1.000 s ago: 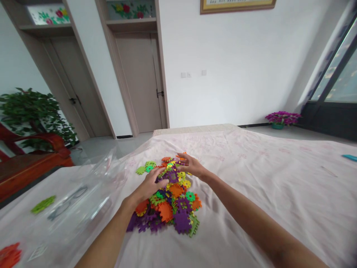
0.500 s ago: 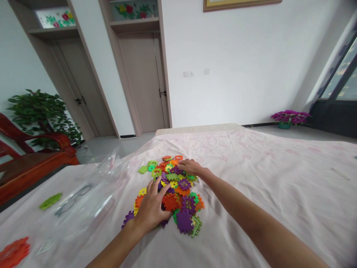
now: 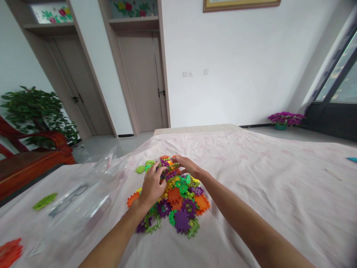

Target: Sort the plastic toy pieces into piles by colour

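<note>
A heap of plastic gear and interlocking toy pieces point(image 3: 174, 195) in purple, orange, green and yellow lies on a pale pink-patterned cloth point(image 3: 251, 178). My left hand point(image 3: 153, 185) rests over the upper left of the heap, thumb and fingers apart and curved around pieces. Opposite it, my right hand point(image 3: 188, 166) reaches the far right side of the heap with fingers extended and parted. Between the two hands lie several purple, orange and green pieces, partly hidden by the fingers. Nearest me in the heap are a flat purple piece point(image 3: 182, 221) and a green square frame point(image 3: 153, 222).
Left of the heap lies a clear plastic bag point(image 3: 79, 204). Beyond it are a green piece point(image 3: 44, 201) and a red-orange piece point(image 3: 10, 252). A blue object point(image 3: 351, 159) shows at the right edge. A wooden chair point(image 3: 36, 158) stands at the left.
My left hand has moved forward to the far part of the heap, and my right hand has shifted slightly. Pieces have been spread about, baring green, yellow and orange ones in the middle.
</note>
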A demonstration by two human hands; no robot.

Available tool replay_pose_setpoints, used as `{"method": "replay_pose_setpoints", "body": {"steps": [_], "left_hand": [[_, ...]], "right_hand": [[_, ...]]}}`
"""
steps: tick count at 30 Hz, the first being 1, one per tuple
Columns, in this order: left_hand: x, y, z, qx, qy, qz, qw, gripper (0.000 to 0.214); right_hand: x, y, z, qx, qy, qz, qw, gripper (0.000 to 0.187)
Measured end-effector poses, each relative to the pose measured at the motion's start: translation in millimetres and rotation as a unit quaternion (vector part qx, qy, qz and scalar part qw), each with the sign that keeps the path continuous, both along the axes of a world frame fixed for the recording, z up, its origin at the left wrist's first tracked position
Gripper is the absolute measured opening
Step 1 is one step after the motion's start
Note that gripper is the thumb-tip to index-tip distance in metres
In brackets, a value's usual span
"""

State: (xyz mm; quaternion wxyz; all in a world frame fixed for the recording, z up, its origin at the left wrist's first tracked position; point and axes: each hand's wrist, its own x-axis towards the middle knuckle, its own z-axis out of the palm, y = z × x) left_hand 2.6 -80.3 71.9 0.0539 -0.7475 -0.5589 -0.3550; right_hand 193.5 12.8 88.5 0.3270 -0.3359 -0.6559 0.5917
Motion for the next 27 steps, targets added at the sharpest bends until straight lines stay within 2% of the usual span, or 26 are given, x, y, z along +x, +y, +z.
{"method": "replay_pose_setpoints", "body": {"steps": [2,4,6,8,10,12,14,17,20,23,25,27], "left_hand": [[16.0,-23.5,4.5,-0.017,0.047,-0.013,0.999,0.046],[33.4,-49.6,2.0,-0.042,0.083,-0.04,0.995,0.046],[47.5,-70.7,-5.9,-0.074,0.124,-0.107,0.984,0.059],[55.3,-82.0,-15.6,-0.09,0.16,-0.167,0.969,0.064],[56.5,-82.3,-23.2,-0.096,0.183,-0.195,0.959,0.064],[52.4,-74.1,-26.5,-0.09,0.192,-0.19,0.959,0.056],[44.8,-60.8,-25.4,-0.071,0.191,-0.155,0.967,0.047],[29.5,-38.3,-18.8,-0.049,0.182,-0.09,0.978,0.037],[15.8,-22.8,-11.9,-0.054,0.171,-0.01,0.984,0.034],[14.1,-23.8,-7.2,-0.048,0.149,0.042,0.987,0.038],[22.0,-33.9,-5.4,-0.036,0.143,0.009,0.989,0.039],[34.9,-47.1,-5.2,-0.038,0.146,-0.067,0.986,0.044]], "right_hand": [[14.7,-2.3,-3.9,0.045,-0.021,-0.047,0.998,0.06],[28.3,-3.2,-15.5,0.106,-0.079,-0.103,0.986,0.061],[38.6,-4.0,-30.8,0.179,-0.146,-0.15,0.961,0.058],[43.7,-7.2,-44.4,0.225,-0.196,-0.165,0.94,0.056],[42.7,-13.9,-52.5,0.228,-0.213,-0.158,0.937,0.056],[36.0,-23.1,-55.2,0.217,-0.191,-0.141,0.947,0.058],[26.0,-32.4,-54.9,0.193,-0.135,-0.129,0.963,0.061],[12.0,-41.2,-55.5,0.113,-0.014,-0.144,0.983,0.064],[7.1,-41.6,-61.1,0.057,0.098,-0.162,0.98,0.062],[12.4,-34.5,-70.5,0.07,0.156,-0.192,0.966,0.058],[18.5,-26.9,-77.1,0.07,0.172,-0.224,0.957,0.058],[23.6,-18.9,-82.6,0.052,0.181,-0.249,0.95,0.061]]}}
